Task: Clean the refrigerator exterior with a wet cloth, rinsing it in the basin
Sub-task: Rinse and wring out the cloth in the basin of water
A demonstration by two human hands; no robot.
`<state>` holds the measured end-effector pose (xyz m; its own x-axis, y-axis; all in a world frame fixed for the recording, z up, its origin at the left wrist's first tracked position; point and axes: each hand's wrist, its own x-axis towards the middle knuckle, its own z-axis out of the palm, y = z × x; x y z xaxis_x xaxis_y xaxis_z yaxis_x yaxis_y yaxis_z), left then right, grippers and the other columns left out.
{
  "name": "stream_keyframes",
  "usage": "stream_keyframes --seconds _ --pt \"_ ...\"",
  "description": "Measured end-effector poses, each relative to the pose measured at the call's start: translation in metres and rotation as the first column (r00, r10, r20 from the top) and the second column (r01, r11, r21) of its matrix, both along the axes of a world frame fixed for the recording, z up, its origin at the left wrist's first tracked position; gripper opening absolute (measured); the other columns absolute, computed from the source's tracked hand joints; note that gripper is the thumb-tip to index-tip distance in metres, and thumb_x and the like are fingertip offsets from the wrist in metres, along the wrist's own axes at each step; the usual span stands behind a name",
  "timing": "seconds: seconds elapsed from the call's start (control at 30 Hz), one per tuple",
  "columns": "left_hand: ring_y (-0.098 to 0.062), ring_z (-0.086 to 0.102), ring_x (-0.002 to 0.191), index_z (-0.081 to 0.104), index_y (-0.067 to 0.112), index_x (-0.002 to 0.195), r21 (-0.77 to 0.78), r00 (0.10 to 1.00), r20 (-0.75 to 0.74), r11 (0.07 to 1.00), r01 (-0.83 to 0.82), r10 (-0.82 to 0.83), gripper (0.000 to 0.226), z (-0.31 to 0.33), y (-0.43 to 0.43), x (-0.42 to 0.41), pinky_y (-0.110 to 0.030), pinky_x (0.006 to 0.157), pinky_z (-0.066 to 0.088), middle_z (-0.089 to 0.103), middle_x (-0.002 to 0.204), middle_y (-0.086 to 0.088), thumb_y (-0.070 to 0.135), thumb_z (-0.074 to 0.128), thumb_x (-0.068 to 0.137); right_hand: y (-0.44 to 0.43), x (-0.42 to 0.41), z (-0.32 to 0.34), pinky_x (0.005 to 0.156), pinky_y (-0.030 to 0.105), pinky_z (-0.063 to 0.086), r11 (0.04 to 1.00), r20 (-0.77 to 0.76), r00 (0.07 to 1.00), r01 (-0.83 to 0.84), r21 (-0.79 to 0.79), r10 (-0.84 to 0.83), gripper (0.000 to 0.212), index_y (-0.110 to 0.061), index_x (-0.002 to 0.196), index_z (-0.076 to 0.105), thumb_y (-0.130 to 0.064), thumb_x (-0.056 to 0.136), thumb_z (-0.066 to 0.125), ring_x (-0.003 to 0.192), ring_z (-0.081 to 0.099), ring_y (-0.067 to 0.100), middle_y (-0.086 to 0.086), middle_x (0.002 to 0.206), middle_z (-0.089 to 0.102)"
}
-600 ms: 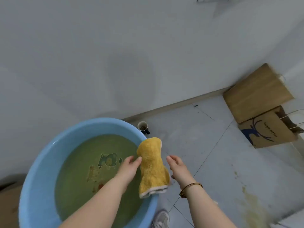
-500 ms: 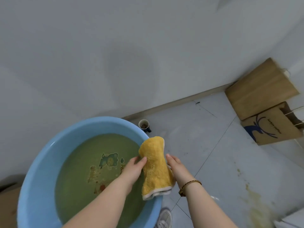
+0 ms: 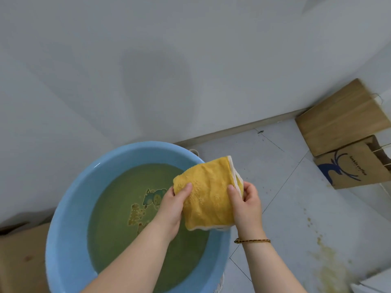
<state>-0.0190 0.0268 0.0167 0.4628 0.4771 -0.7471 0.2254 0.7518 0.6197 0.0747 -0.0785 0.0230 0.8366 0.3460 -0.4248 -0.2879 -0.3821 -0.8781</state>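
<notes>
A yellow cloth [image 3: 208, 193] with a white hem is held folded above the right rim of a round light-blue basin [image 3: 69, 208]. My left hand [image 3: 172, 208] grips the cloth's left edge, thumb on top. At the cloth's right edge my right hand [image 3: 246, 206] pinches the white hem; a thin brown bracelet circles that wrist. The basin holds murky greenish water with a printed picture showing at its bottom. No refrigerator surface can be told apart in this view.
A pale wall fills the upper frame above a brown skirting strip. Two brown paper bags [image 3: 351, 163] lean at the right wall. A small cup [image 3: 193, 152] peeks behind the basin. Yellowish stains [image 3: 325, 256] mark the tiled floor; a cardboard box [image 3: 21, 256] sits at left.
My right hand has closed onto the cloth's right edge. Both hands have spread the cloth wider, from a narrow upright roll to a broad fold.
</notes>
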Motion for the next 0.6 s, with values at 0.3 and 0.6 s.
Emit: stream_keyframes --seconds 0.3,0.6 --pt "-0.031 0.05 0.113 0.039 0.009 0.127 0.248 0.918 -0.397 0.964 0.095 0.012 0.048 -0.04 0.046 -0.075 -0.039 0.093 0.041 0.052 0.12 -0.01 0.025 0.059 0.087 0.057 -0.066 -0.042 0.06 0.024 0.04 0.815 -0.192 0.889 -0.458 -0.354 0.416 0.019 -0.015 0.095 0.039 -0.018 0.087 0.055 0.066 0.046 0.008 -0.006 0.077 0.046" --pt "-0.02 0.053 0.095 0.041 0.019 0.104 0.35 0.806 -0.535 0.802 0.483 -0.252 0.031 -0.076 0.069 -0.104 -0.023 0.069 0.038 0.052 0.089 0.007 0.014 0.063 0.083 0.106 -0.093 -0.07 0.113 0.032 0.015 0.422 0.1 0.484 -0.623 -0.658 0.869 0.066 -0.021 0.145 0.015 -0.037 0.091 0.049 0.138 0.018 0.018 -0.001 0.149 0.024"
